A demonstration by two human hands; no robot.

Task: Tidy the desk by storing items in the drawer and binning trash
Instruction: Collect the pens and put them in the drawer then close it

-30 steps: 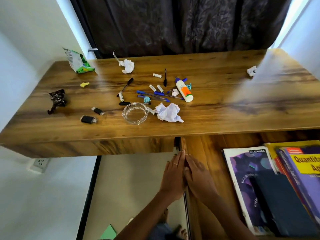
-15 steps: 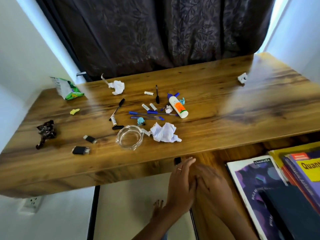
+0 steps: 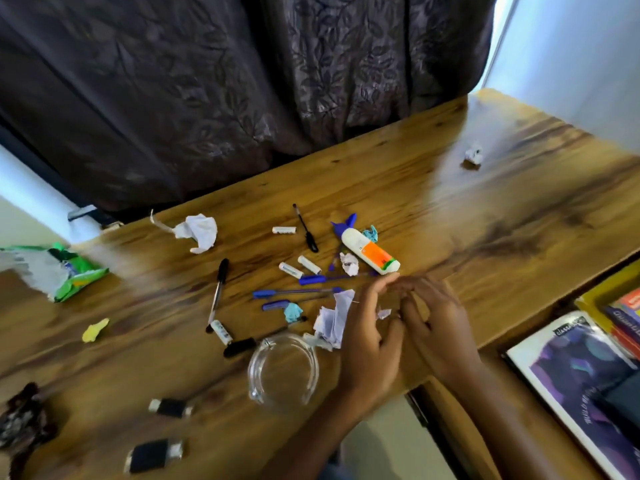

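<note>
The wooden desk (image 3: 450,209) is strewn with small items. My left hand (image 3: 367,337) and my right hand (image 3: 433,327) reach side by side over its front edge, fingers straight, both holding nothing. The left hand partly covers a crumpled white paper (image 3: 332,317). Just beyond the fingertips lies a white glue bottle (image 3: 370,251) with an orange label. Blue pens (image 3: 294,292) and a black pen (image 3: 218,289) lie left of the hands. A glass ashtray (image 3: 282,372) sits by my left wrist.
More scraps: white tissue (image 3: 199,230), green snack wrapper (image 3: 65,271), yellow bit (image 3: 95,329), dark wrapper (image 3: 20,420), small paper ball (image 3: 473,154) far right. Two black USB-like sticks (image 3: 152,455) lie front left. Books (image 3: 588,375) fill the open drawer at right. A dark curtain hangs behind.
Both hands have risen from the drawer's edge below the desk to above the desktop, near the crumpled paper. The view has moved closer and tilted.
</note>
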